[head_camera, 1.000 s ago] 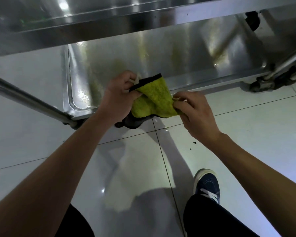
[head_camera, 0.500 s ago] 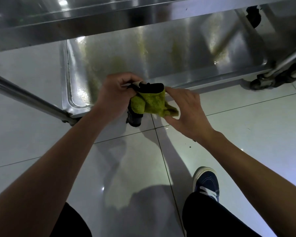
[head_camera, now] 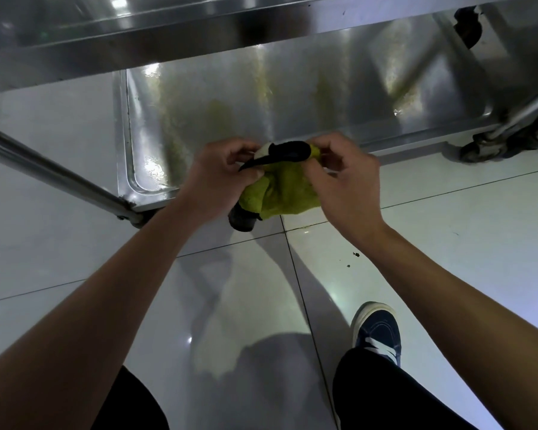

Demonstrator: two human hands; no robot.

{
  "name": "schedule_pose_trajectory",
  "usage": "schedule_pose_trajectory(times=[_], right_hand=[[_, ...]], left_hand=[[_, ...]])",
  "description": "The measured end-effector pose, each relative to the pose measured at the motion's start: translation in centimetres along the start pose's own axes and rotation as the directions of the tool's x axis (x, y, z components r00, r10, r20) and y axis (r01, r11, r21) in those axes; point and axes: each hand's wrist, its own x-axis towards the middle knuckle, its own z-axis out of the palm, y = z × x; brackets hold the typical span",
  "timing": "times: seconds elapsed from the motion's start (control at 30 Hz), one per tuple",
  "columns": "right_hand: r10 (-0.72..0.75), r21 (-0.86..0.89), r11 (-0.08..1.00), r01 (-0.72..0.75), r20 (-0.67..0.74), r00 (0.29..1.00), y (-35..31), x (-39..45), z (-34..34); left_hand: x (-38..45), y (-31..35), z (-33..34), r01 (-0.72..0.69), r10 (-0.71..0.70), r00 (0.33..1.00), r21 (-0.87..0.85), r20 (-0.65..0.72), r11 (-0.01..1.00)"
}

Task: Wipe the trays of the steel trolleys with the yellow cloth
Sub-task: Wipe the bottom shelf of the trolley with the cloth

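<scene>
The yellow cloth (head_camera: 284, 193) with a black edge hangs bunched between both hands, just in front of the trolley's lower steel tray (head_camera: 261, 107). My left hand (head_camera: 221, 175) pinches the cloth's black edge at the left. My right hand (head_camera: 339, 178) grips the same edge at the right, fingers curled over it. The lower tray's surface shows yellowish streaks and wet patches. The upper steel tray (head_camera: 137, 35) spans the top of the view and hides the lower tray's far part.
A trolley leg (head_camera: 59, 178) slants down to the tray's near-left corner. A black caster (head_camera: 243, 220) sits under the cloth, another caster (head_camera: 479, 150) at the right. White tiled floor (head_camera: 448, 228) lies below, with small dark specks (head_camera: 353, 259). My shoe (head_camera: 378, 330) stands lower right.
Both hands have drawn together and shifted along the cloth's black edge; the cloth went from spread flat to bunched, then hangs folded between my hands.
</scene>
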Motion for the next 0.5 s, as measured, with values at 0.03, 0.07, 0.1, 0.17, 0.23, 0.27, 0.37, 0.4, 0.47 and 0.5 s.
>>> schedule_pose_trajectory(times=[0.03,0.07,0.1,0.17,0.23,0.27,0.37,0.4,0.47,0.5], right_hand=[[0.016,0.034,0.999,-0.015,-0.009,1.000,-0.3,0.3,0.0],[0.027,0.067,0.997,-0.026,-0.012,1.000,-0.5,0.5,0.0],[0.031,0.093,0.995,-0.030,-0.011,0.999,-0.8,0.6,0.0],[0.027,0.112,0.993,-0.026,-0.004,1.000,-1.2,0.6,0.2],[0.025,0.109,0.994,-0.024,-0.009,1.000,-1.2,0.4,0.1],[0.015,0.102,0.995,-0.013,-0.014,1.000,-1.0,0.4,0.0],[-0.054,0.037,0.998,0.054,-0.003,0.999,-0.4,0.1,-0.8],[-0.076,0.020,0.997,0.076,0.001,0.997,-0.2,-0.1,-1.1],[-0.085,0.004,0.996,0.085,0.005,0.996,0.0,-0.5,-1.4],[-0.066,0.010,0.998,0.066,0.003,0.998,0.1,-0.6,-1.5]], left_hand=[[-0.1,-0.2,0.0,0.029,-0.029,0.999,0.023,0.013,0.999],[-0.2,-0.5,0.1,0.060,-0.062,0.997,0.071,0.035,0.996],[-0.3,-0.8,0.1,0.091,-0.100,0.993,0.125,0.064,0.988],[-0.5,-1.2,0.2,0.143,-0.167,0.978,0.181,0.126,0.973],[-0.5,-1.3,0.2,0.172,-0.192,0.973,0.160,0.124,0.972],[-0.5,-1.2,0.2,0.170,-0.184,0.978,0.135,0.101,0.976],[-0.5,-0.1,0.0,0.132,-0.135,0.990,0.101,0.030,0.986],[-0.5,0.1,-0.1,0.111,-0.114,0.993,0.125,0.016,0.986],[-0.7,0.5,-0.3,0.053,-0.054,0.999,0.208,-0.002,0.977],[-0.8,0.7,-0.4,0.023,-0.021,1.000,0.259,-0.010,0.966]])
